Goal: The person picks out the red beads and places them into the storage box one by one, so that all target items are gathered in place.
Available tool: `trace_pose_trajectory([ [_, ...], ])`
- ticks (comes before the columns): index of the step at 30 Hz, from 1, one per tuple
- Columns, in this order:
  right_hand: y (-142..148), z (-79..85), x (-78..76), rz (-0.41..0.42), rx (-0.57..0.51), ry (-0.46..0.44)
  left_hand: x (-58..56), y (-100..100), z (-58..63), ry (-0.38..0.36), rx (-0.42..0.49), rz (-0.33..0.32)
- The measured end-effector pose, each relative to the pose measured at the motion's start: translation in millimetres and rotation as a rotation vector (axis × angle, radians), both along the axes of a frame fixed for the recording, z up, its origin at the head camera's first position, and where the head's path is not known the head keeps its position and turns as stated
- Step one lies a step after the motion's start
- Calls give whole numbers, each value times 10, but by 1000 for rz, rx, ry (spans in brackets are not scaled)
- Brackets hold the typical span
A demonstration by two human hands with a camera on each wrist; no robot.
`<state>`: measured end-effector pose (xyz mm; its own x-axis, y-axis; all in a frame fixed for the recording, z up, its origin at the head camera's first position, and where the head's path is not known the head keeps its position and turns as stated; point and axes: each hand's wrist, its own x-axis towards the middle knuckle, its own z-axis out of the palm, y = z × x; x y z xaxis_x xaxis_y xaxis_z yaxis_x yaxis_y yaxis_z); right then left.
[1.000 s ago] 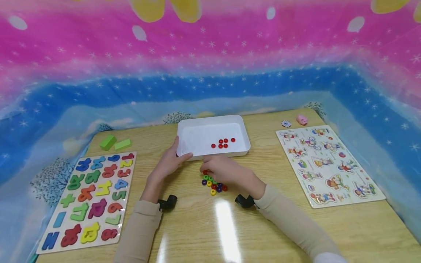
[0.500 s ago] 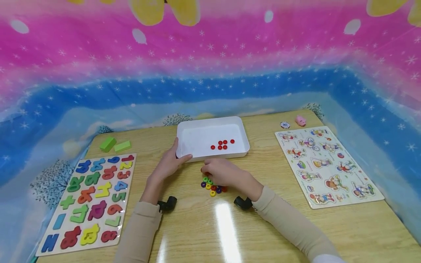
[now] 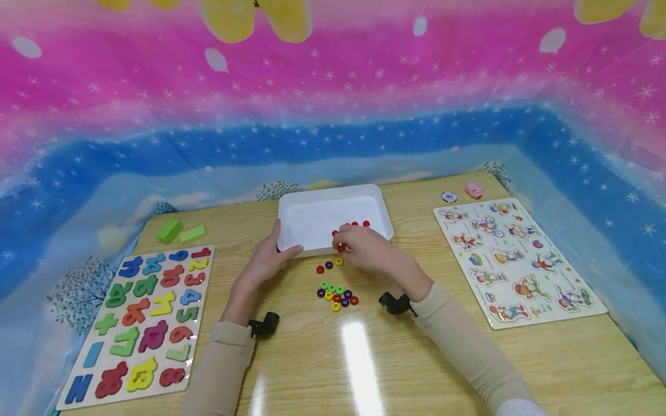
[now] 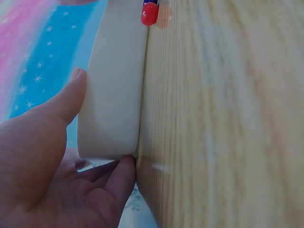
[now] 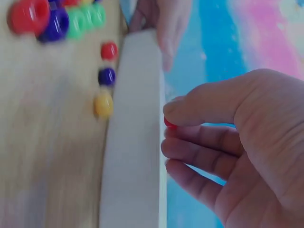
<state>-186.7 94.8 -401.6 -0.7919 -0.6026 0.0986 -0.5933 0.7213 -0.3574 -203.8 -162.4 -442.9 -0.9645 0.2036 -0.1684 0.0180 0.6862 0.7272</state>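
Note:
My left hand (image 3: 264, 259) holds the near left corner of the white tray (image 3: 307, 222); in the left wrist view the thumb lies at the rim and the fingers at the lower corner. Over the tray's front edge, my right hand (image 3: 370, 249) pinches a red bead (image 5: 169, 124) between thumb and forefinger. Red beads (image 3: 366, 223) lie inside the tray, some hidden behind that hand. Just in front of the tray are a red bead (image 3: 319, 270), a purple bead (image 3: 329, 265) and a yellow bead (image 3: 339, 262). Nearer is a cluster of mixed beads (image 3: 336, 298).
A number puzzle board (image 3: 139, 323) lies at the left, with green blocks (image 3: 169, 231) behind it. At the right are a picture puzzle board (image 3: 520, 263), a poker chip (image 3: 449, 197) and a pink pig (image 3: 474, 189). A patterned cloth (image 3: 333, 138) surrounds the table.
My right hand has moved from the bead cluster up to the tray's front edge with a red bead. Several beads it covered now show. The left hand stays on the tray.

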Motion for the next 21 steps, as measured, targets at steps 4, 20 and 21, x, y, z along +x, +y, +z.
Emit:
trace_pose_trajectory([
  [4, 161, -9, -141, -86, -36, 20, 3, 0, -1, -1, -1, -5],
  [20, 346, -279, -502, -248, -26, -62, -3, 3, -4, -5, -1, -8],
  [21, 339, -286, -506, -252, -24, -66, 2, -2, 0, -3, -4, -7],
])
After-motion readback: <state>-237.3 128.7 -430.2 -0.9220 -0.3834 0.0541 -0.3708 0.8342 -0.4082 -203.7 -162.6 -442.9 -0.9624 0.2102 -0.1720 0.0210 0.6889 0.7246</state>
